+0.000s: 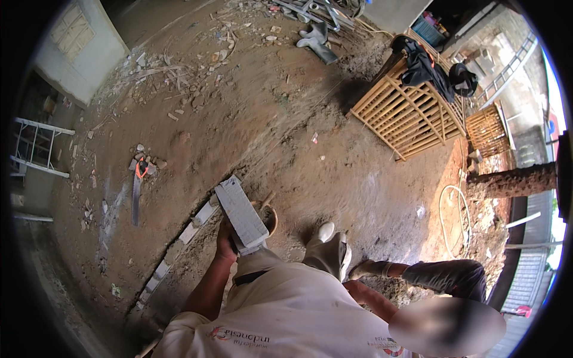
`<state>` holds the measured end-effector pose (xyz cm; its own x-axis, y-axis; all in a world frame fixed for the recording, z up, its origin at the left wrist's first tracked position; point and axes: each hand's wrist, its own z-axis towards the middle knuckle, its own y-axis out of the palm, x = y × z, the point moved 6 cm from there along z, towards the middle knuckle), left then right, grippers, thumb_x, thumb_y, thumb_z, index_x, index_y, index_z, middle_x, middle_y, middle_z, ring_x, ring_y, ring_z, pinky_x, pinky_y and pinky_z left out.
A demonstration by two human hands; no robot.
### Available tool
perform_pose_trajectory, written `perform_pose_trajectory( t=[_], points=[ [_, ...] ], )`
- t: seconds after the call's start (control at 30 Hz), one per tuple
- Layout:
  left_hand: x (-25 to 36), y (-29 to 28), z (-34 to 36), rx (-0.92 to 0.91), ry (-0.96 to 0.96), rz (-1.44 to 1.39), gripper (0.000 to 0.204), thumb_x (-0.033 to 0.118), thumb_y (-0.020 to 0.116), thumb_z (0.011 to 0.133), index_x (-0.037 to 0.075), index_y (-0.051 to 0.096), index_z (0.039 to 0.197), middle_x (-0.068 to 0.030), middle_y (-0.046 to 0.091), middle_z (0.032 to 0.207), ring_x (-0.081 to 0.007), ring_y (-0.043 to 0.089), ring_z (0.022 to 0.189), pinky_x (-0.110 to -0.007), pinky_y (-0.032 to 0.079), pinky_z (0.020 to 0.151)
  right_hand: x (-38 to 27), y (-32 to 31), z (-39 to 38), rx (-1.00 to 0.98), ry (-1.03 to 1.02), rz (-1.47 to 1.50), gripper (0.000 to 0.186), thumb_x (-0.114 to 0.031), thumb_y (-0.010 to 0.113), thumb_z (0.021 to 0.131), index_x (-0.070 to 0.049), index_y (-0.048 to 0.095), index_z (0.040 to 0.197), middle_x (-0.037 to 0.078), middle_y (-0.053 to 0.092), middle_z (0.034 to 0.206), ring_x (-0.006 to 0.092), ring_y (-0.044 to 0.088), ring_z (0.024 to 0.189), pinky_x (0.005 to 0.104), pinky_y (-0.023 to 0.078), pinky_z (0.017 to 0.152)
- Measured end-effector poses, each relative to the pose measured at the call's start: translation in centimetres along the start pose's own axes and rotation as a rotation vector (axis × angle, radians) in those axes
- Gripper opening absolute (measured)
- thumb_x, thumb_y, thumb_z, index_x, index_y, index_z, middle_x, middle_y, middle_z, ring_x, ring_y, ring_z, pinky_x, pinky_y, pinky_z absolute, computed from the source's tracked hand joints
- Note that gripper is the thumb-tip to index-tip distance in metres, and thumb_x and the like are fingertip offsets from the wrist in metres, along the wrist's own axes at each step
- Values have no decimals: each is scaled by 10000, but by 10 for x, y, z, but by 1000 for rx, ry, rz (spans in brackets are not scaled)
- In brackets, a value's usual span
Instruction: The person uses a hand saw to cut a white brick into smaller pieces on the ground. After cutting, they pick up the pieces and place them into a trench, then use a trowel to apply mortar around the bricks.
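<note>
My left hand (pixel 225 243) grips a long grey concrete block (pixel 242 210) near its lower end, its fingers partly hidden beneath it. The block is tilted above the ground in front of my trousers. Behind it, partly covered, stands a round tan bucket or basin (pixel 273 221) with a stick-like handle at its rim. A row of pale blocks (pixel 190 231) runs in a shallow trench beside the held block, slanting toward the lower left. My right hand (pixel 353 290) is beside my shirt at the right; its fingers are hidden and nothing held shows.
A handsaw (pixel 136 194) with an orange handle lies on the dirt at left, by broken pieces. Another person's dark-trousered leg (pixel 444 278) is close at my right. Bamboo crate (pixel 412 113), rubber boots (pixel 318 43), hose (pixel 443 209) and ladder (pixel 43 148) stand or lie around.
</note>
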<state>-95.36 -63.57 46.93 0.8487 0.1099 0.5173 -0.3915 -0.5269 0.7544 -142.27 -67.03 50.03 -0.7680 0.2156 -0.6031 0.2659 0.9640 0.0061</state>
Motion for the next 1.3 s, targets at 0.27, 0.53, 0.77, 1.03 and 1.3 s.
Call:
perform_pose_trajectory(
  t=[0.27, 0.53, 0.77, 1.03, 1.3],
  points=[
    [-42, 31, 4, 347, 180, -59, 749, 462, 726, 831, 81, 416, 1397, -82, 556, 1275, -253, 564, 1175, -430, 483, 984, -85, -184, 55, -339, 17, -639, 330, -303, 550, 905, -115, 672, 1147, 154, 698, 1081, 301, 656, 1022, 392, 495, 906],
    [-144, 66, 25, 424, 306, -132, 752, 350, 715, 814, 95, 386, 1440, -75, 544, 1307, -255, 551, 1194, -435, 464, 1002, -77, -298, 85, -713, 80, -754, 290, -341, 570, 919, -82, 642, 1026, 135, 698, 992, 259, 664, 965, 398, 499, 840],
    [-203, 55, 82, 453, 224, -164, 1114, 391, 834, 661, 34, 231, 1527, -129, 422, 1455, -263, 423, 1332, -408, 349, 1095, -167, -360, 223, -524, 84, -1049, 269, -345, 638, 874, -117, 619, 1016, 101, 675, 877, 285, 665, 866, 403, 520, 765],
    [-327, -21, 180, 561, 112, -120, 1187, 369, 858, 645, 10, 164, 1537, -181, 382, 1457, -280, 401, 1323, -394, 322, 1100, -275, -239, 524, -141, -795, -1254, 255, -237, 701, 832, -49, 615, 980, 141, 605, 983, 334, 563, 997, 433, 482, 855],
    [-423, -44, 330, 552, 108, -167, 1166, 338, 861, 680, 19, 136, 1535, -194, 365, 1466, -302, 387, 1339, -408, 327, 1103, -130, -55, 657, -564, -946, -1607, 436, -375, 703, 824, -93, 643, 1151, 97, 582, 1052, 250, 555, 1028, 391, 484, 859]
  ],
)
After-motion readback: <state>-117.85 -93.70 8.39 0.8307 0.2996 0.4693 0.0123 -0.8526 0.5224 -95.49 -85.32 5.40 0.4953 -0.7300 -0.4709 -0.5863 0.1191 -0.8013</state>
